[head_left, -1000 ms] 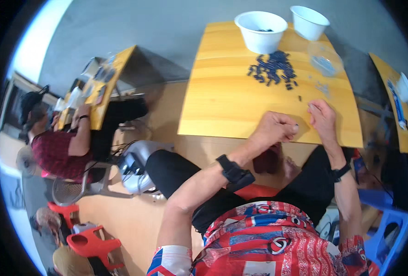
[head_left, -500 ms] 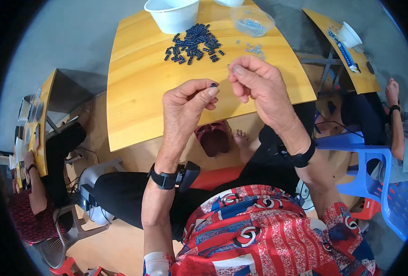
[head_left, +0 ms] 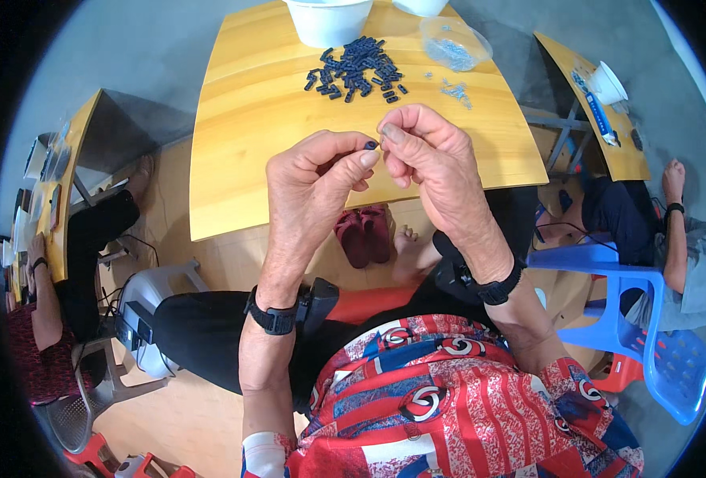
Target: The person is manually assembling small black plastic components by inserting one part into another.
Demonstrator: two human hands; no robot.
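My left hand [head_left: 307, 179] pinches a small black plastic piece [head_left: 370, 146] between thumb and forefinger, its end showing at the fingertips. Close against it, my right hand [head_left: 439, 155] has its thumb and forefinger pressed together on a tiny silvery metal part, mostly hidden now. The two hands nearly meet above the front of the wooden table [head_left: 249, 175]. Beyond them lies a loose pile of short black plastic pieces [head_left: 357, 68]. Small silvery metal parts [head_left: 456, 93] are scattered to the right of the pile, and more fill a clear plastic tub [head_left: 455, 52].
A white bowl [head_left: 329, 22] stands behind the pile, with another white container [head_left: 420, 6] beside it. People sit at side tables on the left and right. A blue plastic chair [head_left: 600, 279] is at my right; dark red slippers [head_left: 362, 235] lie under the table.
My right hand has come left and slightly down, bringing its fingertips up to the black piece in my left hand. The whole view has shifted a little.
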